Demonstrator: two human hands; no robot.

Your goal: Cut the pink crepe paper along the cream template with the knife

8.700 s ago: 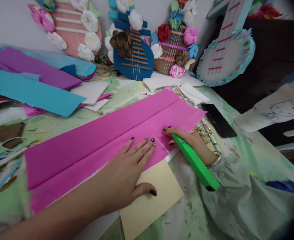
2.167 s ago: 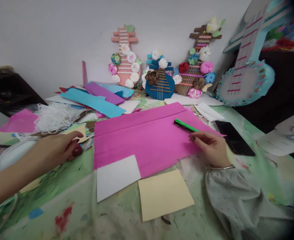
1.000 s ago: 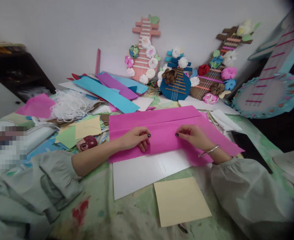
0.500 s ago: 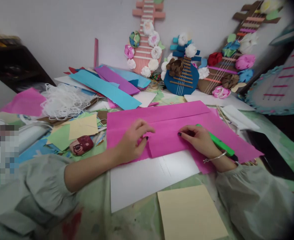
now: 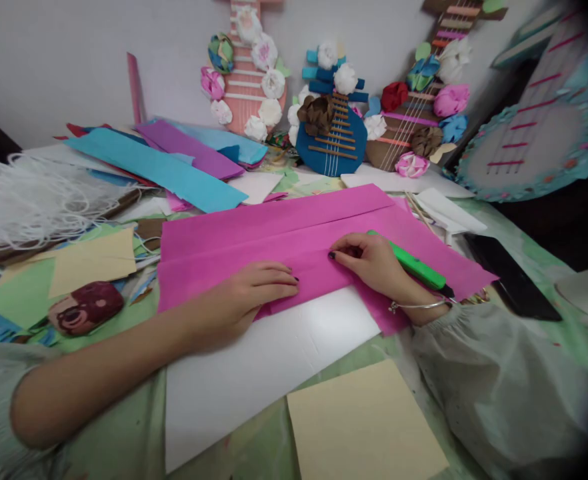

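A large sheet of pink paper (image 5: 274, 230), creased and folded over along its near side, lies partly over a white board (image 5: 254, 367). My left hand (image 5: 254, 293) rests on the near fold of the pink paper, fingers stretched out and lying flat, with nothing in its grasp. My right hand (image 5: 369, 260) is closed, thumb and fingers pinching the folded layer of the same paper. A green utility knife (image 5: 417, 265) lies just behind and beside the right hand; whether the hand touches it I cannot tell.
Nearby are a cream paper square (image 5: 364, 427), a black phone (image 5: 511, 277), a dark red case (image 5: 87, 307) and tangled white cord (image 5: 39, 203). Coloured paper strips (image 5: 159, 170) lie behind. Decorated paper instruments, including a blue lute (image 5: 331, 150), lean against the wall.
My left hand has come down from above the paper, its curled fingers now flat on the fold. My right hand keeps its pinch. The camera view has turned slightly right.
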